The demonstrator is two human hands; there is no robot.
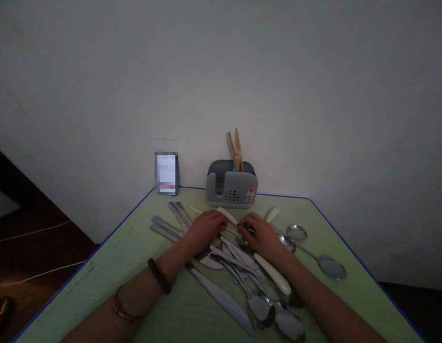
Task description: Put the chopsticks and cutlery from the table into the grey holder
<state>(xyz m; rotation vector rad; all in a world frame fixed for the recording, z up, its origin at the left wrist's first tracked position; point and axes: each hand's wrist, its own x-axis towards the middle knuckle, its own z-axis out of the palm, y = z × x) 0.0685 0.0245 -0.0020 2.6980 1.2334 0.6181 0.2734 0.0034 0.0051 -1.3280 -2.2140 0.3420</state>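
My left hand (205, 231) is over the cutlery pile with its fingers curled down. A pale wooden chopstick (195, 209) runs beneath it and comes out past its fingertips; whether the fingers grip it is hidden. Close by on the right, my right hand (261, 233) is closed, its fingertips at the neck of a utensil with a white handle (227, 215). That utensil's head is hidden by the hand. Just below those fingers lies a fork (243, 244). Around both hands are several metal table knives (221, 297), spoons (261, 307) and another white handle (273, 274).
A grey cutlery holder (241, 188) with chopsticks (238, 150) upright in it stands at the table's back edge, against the wall. Left of it a phone (166, 174) leans upright. Loose spoons (331, 267) lie at the right. Blue trim edges the green table (109, 278).
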